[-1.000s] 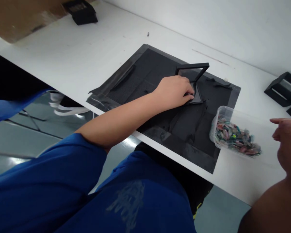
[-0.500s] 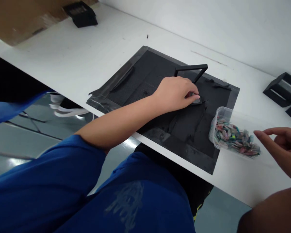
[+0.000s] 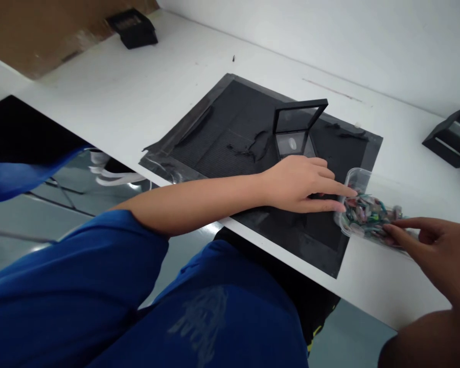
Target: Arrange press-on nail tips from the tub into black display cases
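My left hand (image 3: pixel 306 186) reaches palm down across the black mat (image 3: pixel 222 122). Its thumb and forefinger are apart at the near rim of a clear plastic tub (image 3: pixel 358 176), with nothing visible between them. Inside the tub lie many small, glossy, translucent pieces (image 3: pixel 368 209) in teal, pink and grey. From the other side comes my right hand (image 3: pixel 444 250), thumb and forefinger pinched together among the pieces; what they hold is hidden. Behind my left hand, a small black display frame (image 3: pixel 301 106) stands hinged open on the mat. A pale oval piece (image 3: pixel 292 143) lies on its clear lower film.
Black display frames (image 3: pixel 452 138) stand at the table's right side, and another black frame (image 3: pixel 134 30) is at the far left near a brown cardboard box (image 3: pixel 61 30). Scraps of black material lie on the mat. A white wall runs behind the table (image 3: pixel 184 56).
My left hand has moved off the display frame, rightward to the tub, its thumb and forefinger now parted. My right hand has moved left into the pieces. The oval piece is uncovered.
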The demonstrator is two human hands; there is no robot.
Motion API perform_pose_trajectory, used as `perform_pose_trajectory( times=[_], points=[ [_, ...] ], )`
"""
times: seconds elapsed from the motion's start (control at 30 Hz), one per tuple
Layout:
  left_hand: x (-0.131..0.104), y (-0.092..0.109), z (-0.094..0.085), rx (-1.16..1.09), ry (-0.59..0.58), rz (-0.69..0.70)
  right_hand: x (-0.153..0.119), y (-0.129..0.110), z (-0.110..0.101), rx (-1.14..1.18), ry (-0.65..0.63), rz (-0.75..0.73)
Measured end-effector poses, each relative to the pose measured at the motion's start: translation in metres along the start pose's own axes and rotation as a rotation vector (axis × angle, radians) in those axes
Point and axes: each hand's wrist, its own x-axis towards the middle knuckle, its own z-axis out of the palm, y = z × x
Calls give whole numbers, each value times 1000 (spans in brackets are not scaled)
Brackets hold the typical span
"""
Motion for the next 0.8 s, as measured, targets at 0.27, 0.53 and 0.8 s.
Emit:
perform_pose_trajectory(
  times=[0.27,0.53,0.8],
  points=[
    [1,-7,3,-62,11,28,2,-12,-8,-154,-100,34],
    [-1,-10,6,-60,57,80,3,-15,-13,-108,-124,31],
    [0,-10,4,-22,78,48,-1,-38,-18,-194,-91,61]
  ],
)
